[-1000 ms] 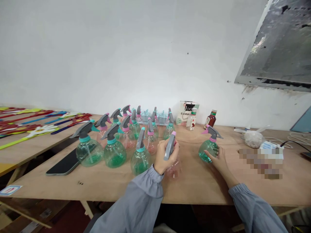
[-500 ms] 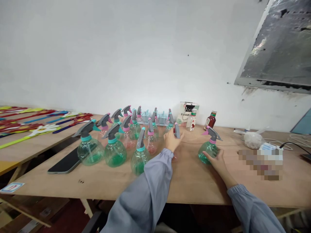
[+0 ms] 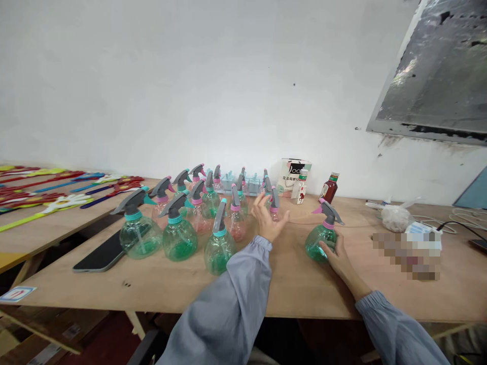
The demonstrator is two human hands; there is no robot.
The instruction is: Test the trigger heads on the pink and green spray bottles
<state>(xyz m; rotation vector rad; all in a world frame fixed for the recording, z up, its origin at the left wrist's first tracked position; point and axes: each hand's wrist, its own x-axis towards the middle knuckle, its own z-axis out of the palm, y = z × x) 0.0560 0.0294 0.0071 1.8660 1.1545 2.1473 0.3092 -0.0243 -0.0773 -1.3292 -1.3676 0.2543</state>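
My left hand [image 3: 267, 219] is spread, thumb out to the right, just in front of a spray bottle with a grey head and pink collar [image 3: 274, 197], whose body it partly hides. My right hand [image 3: 341, 257] is wrapped round the right side of a round green spray bottle [image 3: 318, 238] with a pink collar and pink nozzle pointing left. Several green and pink spray bottles stand upright to the left. The nearest of them is a green one with a turquoise collar [image 3: 219, 252], beside my left sleeve.
A black phone [image 3: 99, 252] lies at the left. At the back stand a printed bag [image 3: 286, 175], a white-labelled bottle [image 3: 300, 188] and a red bottle [image 3: 329, 188]. A plastic bag [image 3: 395, 218] and cables lie right. Colourful flower-shaped items [image 3: 68, 202] cover the left table.
My left hand has opened and come off the grey spray head, moving slightly left. The green bottle in my right hand has shifted a little left and tilted slightly.
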